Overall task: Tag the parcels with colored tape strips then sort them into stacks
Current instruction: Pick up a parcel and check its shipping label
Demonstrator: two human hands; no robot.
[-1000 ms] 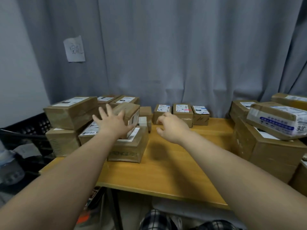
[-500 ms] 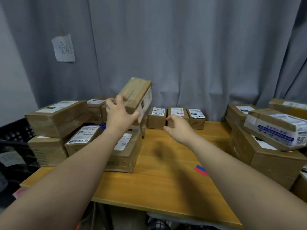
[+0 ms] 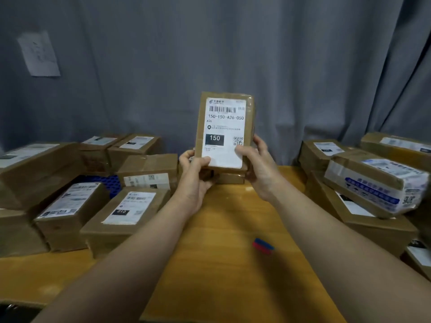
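A paper note (image 3: 38, 53) hangs on the grey curtain (image 3: 233, 47).

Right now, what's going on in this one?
A person holds one small brown parcel upright in both hands over the wooden table, its label reading 150 facing the camera. The left hand grips its lower left edge, the right hand its lower right. Red and blue tape strips lie on the table, untouched. Other parcels sit piled on both sides.

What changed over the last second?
The left hand lifted a parcel off the left stack to the centre; the right hand joined, and both hands now grip it upright, label facing the camera. The rest of that stack and the tape strips stayed put.
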